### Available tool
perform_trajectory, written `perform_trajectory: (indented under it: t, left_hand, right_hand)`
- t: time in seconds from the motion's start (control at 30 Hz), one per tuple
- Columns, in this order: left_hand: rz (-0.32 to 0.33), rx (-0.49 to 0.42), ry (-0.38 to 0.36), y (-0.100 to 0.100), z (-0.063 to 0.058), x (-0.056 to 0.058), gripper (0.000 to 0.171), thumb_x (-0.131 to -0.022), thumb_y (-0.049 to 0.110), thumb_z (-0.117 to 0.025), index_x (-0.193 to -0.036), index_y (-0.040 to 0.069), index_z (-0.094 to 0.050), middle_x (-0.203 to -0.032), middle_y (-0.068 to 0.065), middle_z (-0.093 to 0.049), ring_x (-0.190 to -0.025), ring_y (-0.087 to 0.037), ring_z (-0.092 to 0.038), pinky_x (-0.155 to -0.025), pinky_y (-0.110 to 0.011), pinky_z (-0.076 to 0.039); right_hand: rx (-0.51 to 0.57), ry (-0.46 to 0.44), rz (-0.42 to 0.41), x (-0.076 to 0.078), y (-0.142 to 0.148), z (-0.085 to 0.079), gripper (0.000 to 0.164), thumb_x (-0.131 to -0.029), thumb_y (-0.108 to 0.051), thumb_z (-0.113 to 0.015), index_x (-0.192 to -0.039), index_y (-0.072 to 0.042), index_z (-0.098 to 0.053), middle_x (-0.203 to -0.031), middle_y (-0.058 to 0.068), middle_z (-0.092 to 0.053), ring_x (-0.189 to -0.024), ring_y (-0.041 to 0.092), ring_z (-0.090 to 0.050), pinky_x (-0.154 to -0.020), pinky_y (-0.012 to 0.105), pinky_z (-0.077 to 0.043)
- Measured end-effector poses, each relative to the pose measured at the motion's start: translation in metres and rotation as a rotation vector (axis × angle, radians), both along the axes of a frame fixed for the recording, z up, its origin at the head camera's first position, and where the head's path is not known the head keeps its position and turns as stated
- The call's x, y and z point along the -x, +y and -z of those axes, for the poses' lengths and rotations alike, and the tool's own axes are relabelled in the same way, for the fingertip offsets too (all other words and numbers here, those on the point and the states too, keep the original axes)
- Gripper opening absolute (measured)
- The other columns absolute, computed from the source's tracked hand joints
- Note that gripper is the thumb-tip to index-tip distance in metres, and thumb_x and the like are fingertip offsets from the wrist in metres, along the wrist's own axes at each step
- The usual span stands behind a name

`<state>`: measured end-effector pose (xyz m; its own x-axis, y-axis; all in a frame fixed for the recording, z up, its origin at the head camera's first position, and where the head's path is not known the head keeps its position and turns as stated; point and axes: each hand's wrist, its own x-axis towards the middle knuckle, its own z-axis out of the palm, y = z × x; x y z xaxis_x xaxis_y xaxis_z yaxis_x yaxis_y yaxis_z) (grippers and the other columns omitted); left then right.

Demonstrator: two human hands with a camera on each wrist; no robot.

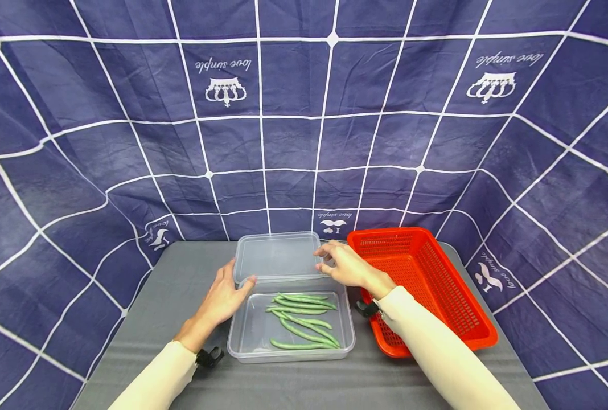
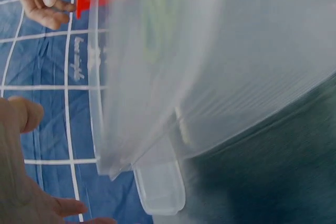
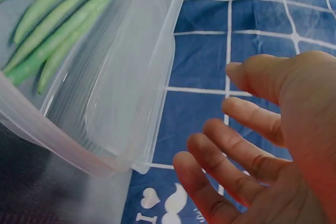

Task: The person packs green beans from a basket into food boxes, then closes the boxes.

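Observation:
A clear plastic container (image 1: pixel 242 341) holds several green beans (image 1: pixel 304 336), which lie mostly to its right side. Just behind its rear rim is a translucent lid (image 1: pixel 278 256). My left hand (image 1: pixel 222 299) hovers by the container's back left corner, thumb spread from the fingers, nothing in its grasp. Over the lid's right edge, my right hand (image 1: pixel 342 263) has its fingers loosely bent and apart. The right wrist view shows that hand (image 3: pixel 247 145) holding nothing, beside the container wall (image 3: pixel 136 103). Green beans (image 3: pixel 58 24) show inside there.
To the right, a red plastic basket (image 1: pixel 437 290) stands on the grey tabletop (image 1: pixel 191 259), with my right forearm reaching across its near left part. A blue curtain (image 1: pixel 294 142) with white grid lines hangs behind and along both sides.

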<state>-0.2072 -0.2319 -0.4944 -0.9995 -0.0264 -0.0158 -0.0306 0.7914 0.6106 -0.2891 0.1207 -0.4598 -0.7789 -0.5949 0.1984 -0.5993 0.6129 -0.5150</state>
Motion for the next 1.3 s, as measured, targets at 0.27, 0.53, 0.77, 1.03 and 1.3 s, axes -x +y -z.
perform_trajectory:
  t: [0.27, 0.53, 0.77, 1.03, 1.3]
  left_hand:
    - [0.058, 0.018, -0.024, -0.007, -0.005, 0.036, 0.114, -0.112, 0.066, -0.062, -0.185, -0.003, -0.010, -0.187, -0.040, -0.021, -0.174, -0.061, -0.030, -0.141, -0.073, -0.032]
    - [0.092, 0.044, -0.074, -0.014, -0.002, 0.062, 0.124, -0.105, 0.074, -0.066, -0.187, 0.003, -0.006, -0.188, -0.039, -0.020, -0.173, -0.063, -0.030, -0.138, -0.077, -0.035]
    - [0.117, 0.082, -0.111, -0.019, 0.009, 0.079, 0.127, -0.104, 0.076, -0.066, -0.187, 0.004, -0.005, -0.186, -0.044, -0.018, -0.173, -0.065, -0.030, -0.139, -0.076, -0.034]
    - [0.154, 0.070, -0.171, -0.020, 0.013, 0.088, 0.129, -0.103, 0.081, -0.064, -0.187, 0.001, -0.006, -0.187, -0.044, -0.016, -0.177, -0.063, -0.017, -0.142, -0.078, -0.025]
    - [0.142, 0.097, -0.193, -0.016, 0.016, 0.092, 0.127, -0.103, 0.082, -0.062, -0.186, -0.001, -0.014, -0.186, -0.043, -0.022, -0.174, -0.068, -0.022, -0.140, -0.081, -0.026]
  right_hand:
    - [-0.046, -0.064, 0.043, 0.029, -0.004, 0.005, 0.058, -0.109, -0.033, -0.083, -0.157, -0.003, -0.069, -0.153, 0.023, -0.071, -0.135, 0.038, -0.076, -0.116, 0.054, -0.063]
    - [-0.077, -0.137, 0.023, 0.073, -0.004, 0.038, 0.085, -0.105, -0.055, -0.084, -0.166, -0.001, -0.060, -0.164, 0.024, -0.067, -0.153, 0.044, -0.063, -0.129, 0.058, -0.052]
    - [-0.088, -0.258, 0.020, 0.081, -0.016, 0.041, 0.104, -0.102, -0.053, -0.088, -0.176, 0.004, -0.043, -0.180, 0.029, -0.050, -0.172, 0.046, -0.045, -0.143, 0.060, -0.036]
    - [-0.110, -0.403, 0.049, 0.072, -0.025, 0.036, 0.106, -0.107, -0.051, -0.082, -0.182, 0.004, -0.030, -0.187, 0.028, -0.038, -0.176, 0.042, -0.040, -0.146, 0.054, -0.033]
    - [-0.062, -0.521, 0.072, 0.074, -0.030, 0.042, 0.108, -0.108, -0.050, -0.080, -0.180, 0.010, -0.026, -0.187, 0.030, -0.037, -0.175, 0.045, -0.040, -0.146, 0.056, -0.032]
